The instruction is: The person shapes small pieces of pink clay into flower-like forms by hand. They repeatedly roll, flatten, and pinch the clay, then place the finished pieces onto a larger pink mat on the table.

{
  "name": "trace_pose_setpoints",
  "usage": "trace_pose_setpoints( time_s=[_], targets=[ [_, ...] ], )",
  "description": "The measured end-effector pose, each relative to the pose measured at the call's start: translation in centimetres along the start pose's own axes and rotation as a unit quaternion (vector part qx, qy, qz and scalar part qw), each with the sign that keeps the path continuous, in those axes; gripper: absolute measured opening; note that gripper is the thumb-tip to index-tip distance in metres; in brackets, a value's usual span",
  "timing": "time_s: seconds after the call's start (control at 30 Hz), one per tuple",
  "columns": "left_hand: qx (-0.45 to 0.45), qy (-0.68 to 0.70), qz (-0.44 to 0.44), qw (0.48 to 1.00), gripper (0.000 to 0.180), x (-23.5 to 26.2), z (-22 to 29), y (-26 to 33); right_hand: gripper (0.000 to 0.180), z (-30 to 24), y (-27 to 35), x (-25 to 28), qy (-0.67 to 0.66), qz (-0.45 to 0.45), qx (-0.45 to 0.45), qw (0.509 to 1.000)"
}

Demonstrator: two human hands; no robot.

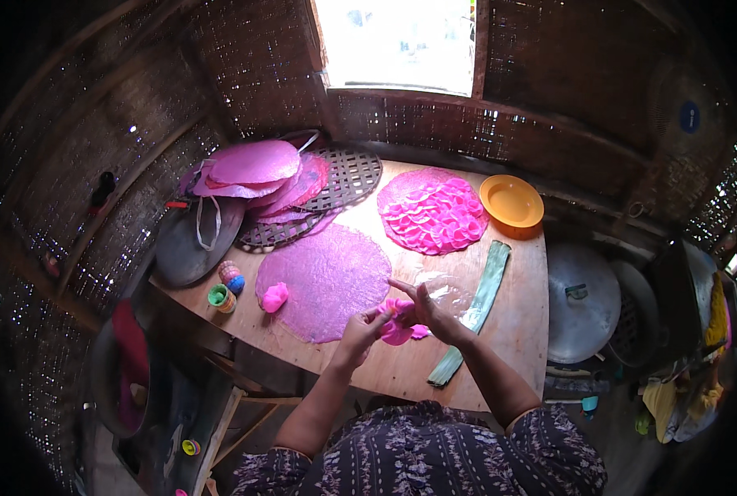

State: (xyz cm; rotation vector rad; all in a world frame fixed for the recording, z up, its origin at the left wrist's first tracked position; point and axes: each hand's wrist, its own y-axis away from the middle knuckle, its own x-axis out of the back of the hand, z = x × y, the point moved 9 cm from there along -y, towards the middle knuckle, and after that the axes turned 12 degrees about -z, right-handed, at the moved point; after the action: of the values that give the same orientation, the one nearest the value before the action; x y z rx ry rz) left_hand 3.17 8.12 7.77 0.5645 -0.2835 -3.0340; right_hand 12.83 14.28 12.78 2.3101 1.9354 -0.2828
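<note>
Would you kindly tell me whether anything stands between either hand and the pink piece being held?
Nothing visible does: the left hand grips the pink piece and the right hand appears to touch it. The green strip only passes beneath the right forearm.

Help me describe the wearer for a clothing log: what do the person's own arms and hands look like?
The left hand and right hand are ungloved. Both forearms are uncovered up to dark, loose sleeves with a pale floral print, ending near the elbows.
</note>
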Motion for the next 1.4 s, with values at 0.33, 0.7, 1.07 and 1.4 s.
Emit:
trace_pose_setpoints(
  time_s=[0.33,0.7,1.07,1.4],
  targets=[
    [-0.179,-0.372,0.135,0.901,0.02,-0.5,4.2,3.4,0.087,7.2,-1.1,0.4,-0.208,0.063,-0.14,0.966],
    [-0.09,0.074,0.139,0.983,0.022,5.4,-2.3,3.5,0.027,10.7,-0.9,-0.3,-0.262,0.112,-0.067,0.956],
    [-0.125,0.008,0.068,0.99,0.023,2.1,2.2,4.1,0.014,0.9,-0.6,0.0,0.089,0.108,-0.009,0.99],
    [-0.107,-0.072,0.05,0.99,0.023,1.6,3.0,4.3,0.017,-4.1,-0.1,-1.9,0.305,0.12,0.121,0.937]
  ],
)
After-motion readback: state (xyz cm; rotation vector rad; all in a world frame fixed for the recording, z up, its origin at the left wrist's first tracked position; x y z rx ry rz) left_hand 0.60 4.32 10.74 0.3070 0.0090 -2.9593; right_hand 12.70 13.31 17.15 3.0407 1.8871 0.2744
